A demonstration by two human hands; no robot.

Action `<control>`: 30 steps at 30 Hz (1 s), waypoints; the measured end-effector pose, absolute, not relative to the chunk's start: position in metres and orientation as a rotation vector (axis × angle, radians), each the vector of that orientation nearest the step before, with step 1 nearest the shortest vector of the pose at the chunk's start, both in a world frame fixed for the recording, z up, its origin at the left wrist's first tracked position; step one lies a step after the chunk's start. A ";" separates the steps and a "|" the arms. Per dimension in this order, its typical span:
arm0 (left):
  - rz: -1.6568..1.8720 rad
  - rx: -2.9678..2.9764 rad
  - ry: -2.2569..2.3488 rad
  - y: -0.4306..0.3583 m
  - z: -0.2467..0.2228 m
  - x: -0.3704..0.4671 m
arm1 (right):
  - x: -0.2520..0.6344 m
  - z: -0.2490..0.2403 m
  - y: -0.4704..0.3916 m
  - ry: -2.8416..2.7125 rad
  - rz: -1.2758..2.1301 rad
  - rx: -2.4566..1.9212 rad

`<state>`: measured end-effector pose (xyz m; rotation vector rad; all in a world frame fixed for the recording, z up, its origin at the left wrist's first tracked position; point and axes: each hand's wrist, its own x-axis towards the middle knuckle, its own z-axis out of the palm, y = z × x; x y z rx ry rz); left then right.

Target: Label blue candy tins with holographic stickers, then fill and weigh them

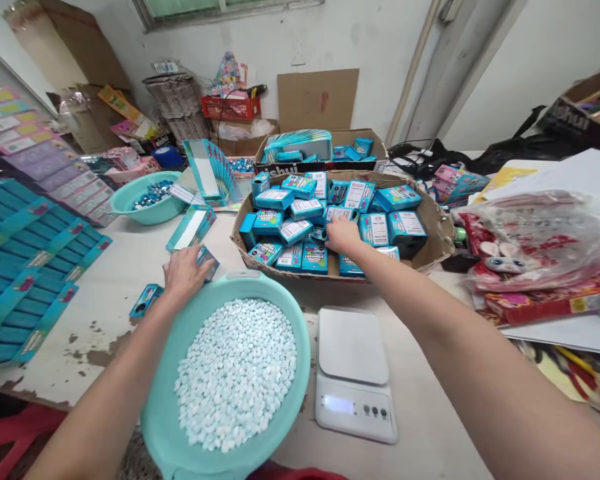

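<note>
My right hand (343, 235) reaches into a cardboard box (443, 233) full of small blue candy cartons and has its fingers closed on one blue carton (341, 213) among the others. At the far left rim of the turquoise basin, my left hand (184, 275) grips another small blue carton (209, 263), partly hidden behind the fingers. An opened blue carton (146, 301) lies on the table left of that hand. Pale blue and white candies (240, 373) fill much of the turquoise basin (300, 333). A white digital scale (354, 347) with a lit display sits right of the basin.
Stacked blue display boxes (30, 267) stand at the left. Behind are a smaller turquoise bowl (123, 200) of shiny blue pieces, fanned blue cardboard (210, 173) and a second carton box (380, 150). Plastic-bagged goods (540, 240) lie at the right.
</note>
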<state>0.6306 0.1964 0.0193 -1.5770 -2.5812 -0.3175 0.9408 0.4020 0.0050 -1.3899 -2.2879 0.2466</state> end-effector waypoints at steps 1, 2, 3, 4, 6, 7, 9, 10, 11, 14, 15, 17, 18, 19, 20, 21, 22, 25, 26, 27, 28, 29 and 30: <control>-0.401 -1.641 -2.535 0.189 0.023 0.638 | 0.942 0.008 0.401 -2.229 0.270 -1.422; -0.497 -1.705 -2.482 0.182 0.026 0.648 | 0.946 0.014 0.398 -2.157 0.285 -1.460; -0.605 -1.768 -2.426 0.175 0.029 0.659 | 0.951 0.021 0.391 -2.078 0.293 -1.483; -0.720 -1.832 -2.367 0.169 0.032 0.673 | 0.956 0.030 0.382 -2.000 0.291 -1.487; -0.924 -1.977 -2.237 0.163 0.037 0.706 | 0.962 0.048 0.351 -1.860 0.283 -1.393; -1.000 -2.062 -2.154 0.162 0.038 0.725 | 0.961 0.055 0.330 -1.822 0.311 -1.307; -1.069 -2.249 -1.962 0.165 0.038 0.763 | 0.952 0.063 0.281 -1.765 0.423 -1.168; -1.114 -2.267 -1.915 0.168 0.037 0.779 | 0.946 0.063 0.257 -1.735 0.477 -1.115; -1.179 -2.244 -1.902 0.170 0.036 0.791 | 0.939 0.061 0.235 -1.703 0.518 -1.081; -1.455 -2.136 -1.997 0.167 0.036 0.808 | 0.924 0.047 0.193 -1.637 0.665 -1.004; -1.564 -2.136 -2.068 0.162 0.037 0.808 | 0.923 0.043 0.187 -1.611 0.724 -0.965; -1.783 -2.251 -2.262 0.148 0.040 0.802 | 0.926 0.037 0.184 -1.533 0.894 -0.873; -1.878 -2.347 -2.367 0.139 0.041 0.798 | 0.930 0.034 0.185 -1.495 1.019 -0.830; -1.942 -2.455 -2.463 0.131 0.041 0.793 | 0.933 0.033 0.186 -1.465 1.165 -0.799; -1.954 -2.565 -2.539 0.124 0.040 0.788 | 0.936 0.031 0.186 -1.441 1.307 -0.784; -1.899 -2.670 -2.584 0.118 0.037 0.782 | 0.939 0.030 0.187 -1.416 1.425 -0.782; -1.778 -2.732 -2.605 0.114 0.032 0.774 | 0.942 0.028 0.187 -1.375 1.510 -0.795; -1.156 -2.598 -2.683 0.112 0.005 0.749 | 0.952 0.019 0.188 -1.030 1.587 -0.869; -0.930 -2.478 -2.743 0.113 -0.007 0.741 | 0.956 0.014 0.189 -0.862 1.604 -0.882; -0.709 -2.367 -2.816 0.114 -0.020 0.736 | 0.962 0.009 0.191 -0.699 1.633 -0.895; -0.508 -2.295 -2.869 0.114 -0.031 0.734 | 0.967 0.004 0.194 -0.560 1.671 -0.912; -0.343 -2.276 -2.882 0.113 -0.041 0.735 | 0.973 -0.001 0.196 -0.452 1.716 -0.933; -0.222 -2.311 -2.848 0.111 -0.048 0.740 | 0.978 -0.006 0.197 -0.378 1.766 -0.960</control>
